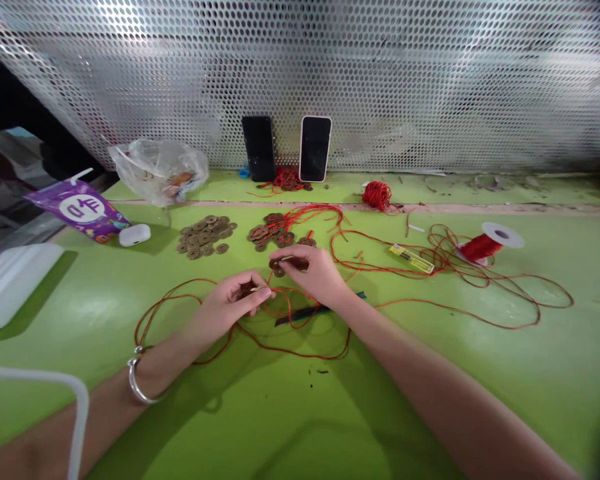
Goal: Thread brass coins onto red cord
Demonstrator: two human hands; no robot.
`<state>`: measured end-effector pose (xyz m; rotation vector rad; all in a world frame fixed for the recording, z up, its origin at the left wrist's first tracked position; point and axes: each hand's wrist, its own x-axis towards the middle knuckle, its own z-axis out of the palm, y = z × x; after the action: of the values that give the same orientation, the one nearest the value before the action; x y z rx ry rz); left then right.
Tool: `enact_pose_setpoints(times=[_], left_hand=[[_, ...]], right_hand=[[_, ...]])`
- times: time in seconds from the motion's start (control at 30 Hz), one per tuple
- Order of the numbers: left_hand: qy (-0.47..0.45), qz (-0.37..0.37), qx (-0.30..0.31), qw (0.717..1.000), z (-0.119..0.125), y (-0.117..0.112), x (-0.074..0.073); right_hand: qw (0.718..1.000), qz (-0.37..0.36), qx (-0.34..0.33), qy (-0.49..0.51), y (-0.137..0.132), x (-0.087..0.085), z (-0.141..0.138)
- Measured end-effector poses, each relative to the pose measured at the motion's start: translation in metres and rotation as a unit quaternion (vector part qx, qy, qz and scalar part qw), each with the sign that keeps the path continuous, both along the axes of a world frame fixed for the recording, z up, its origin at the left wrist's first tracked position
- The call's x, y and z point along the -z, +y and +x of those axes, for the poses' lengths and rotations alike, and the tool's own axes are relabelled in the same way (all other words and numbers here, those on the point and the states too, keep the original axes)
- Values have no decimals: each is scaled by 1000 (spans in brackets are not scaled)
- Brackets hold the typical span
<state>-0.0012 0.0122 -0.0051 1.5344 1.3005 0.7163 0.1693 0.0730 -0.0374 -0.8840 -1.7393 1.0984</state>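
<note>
My left hand (pixel 235 301) pinches a small coin and the red cord (pixel 300 353) between thumb and fingers, just above the green table (pixel 260 413). My right hand (pixel 313 270) sits close behind it, fingers closed on a bronze coin (pixel 279 269) threaded on the same cord. The cord loops loosely around both hands. A dark flat tool (pixel 305 312) lies under my right wrist. A pile of loose coins (pixel 205 237) and a pile of coins strung with red cord (pixel 276 230) lie just beyond.
A red cord spool (pixel 485 243) and tangled cord lie at right, a yellow lighter (pixel 411 259) near them, a red cord ball (pixel 377 195) behind. Two phones (pixel 286 148) lean on the perforated metal wall. A plastic bag (pixel 157 170), purple packet (pixel 80 210), white earbud case (pixel 134 235) and white tray (pixel 10 283) stand left.
</note>
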Motion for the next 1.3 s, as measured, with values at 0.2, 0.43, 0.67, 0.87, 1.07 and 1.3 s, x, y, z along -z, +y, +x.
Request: enact_pose_setpoints(times=[0.2,0.43,0.67,0.87,1.07,1.3], left_hand=[[-2,-4,-10,1000,0,-1,0],[-5,-3,1,1000,-1,1,1],[-9,1,-4,1000,-1,1,0],[-14,-3,-16,1000,-1,-1,2],[-10,0,-34,999,1,-2,-1],[2,7,-41,999,1,-1,-1]], right_hand=[[999,12,-28,36,-2,-4,1],[994,-16,3,111,-1,-1,1],[995,-28,-17,93,-2,-1,0],[998,1,-5,63,-3,-4,1],[999,29,-24,37,-7,-8,0],[997,21,-64,49,-9,-7,-2]])
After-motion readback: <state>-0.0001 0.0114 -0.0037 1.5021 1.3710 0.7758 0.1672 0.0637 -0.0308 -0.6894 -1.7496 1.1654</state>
